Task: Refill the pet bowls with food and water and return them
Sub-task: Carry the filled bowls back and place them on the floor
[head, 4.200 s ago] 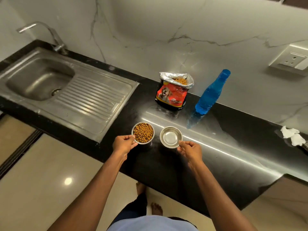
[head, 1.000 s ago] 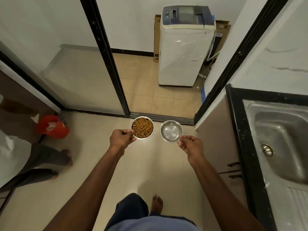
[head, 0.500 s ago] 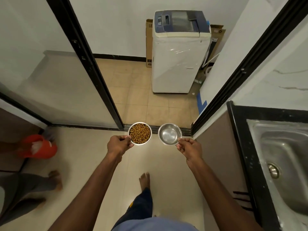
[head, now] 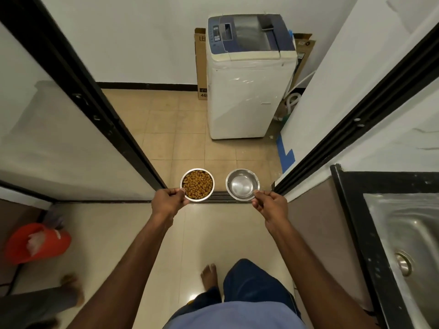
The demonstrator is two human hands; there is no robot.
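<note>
L hand (head: 168, 200) pinches rim of kibble bowl (head: 197, 184); R hand (head: 269, 203) pinches water bowl (head: 242, 184) (both held level).

- The food bowl (head: 197, 184) sits left of the water bowl (head: 242, 184), apart, each held at its near rim.
- Ahead, past the door track (head: 219, 198), stands a washing machine (head: 247, 79).
- A sink (head: 408, 255) lies right.

White walls (head: 142, 39); beige tile floor (head: 171, 129). Washer (head: 247, 91) at 12 o'clock, steel sink (head: 408, 245) at 4, black door frame (head: 78, 91) at 10.
</note>
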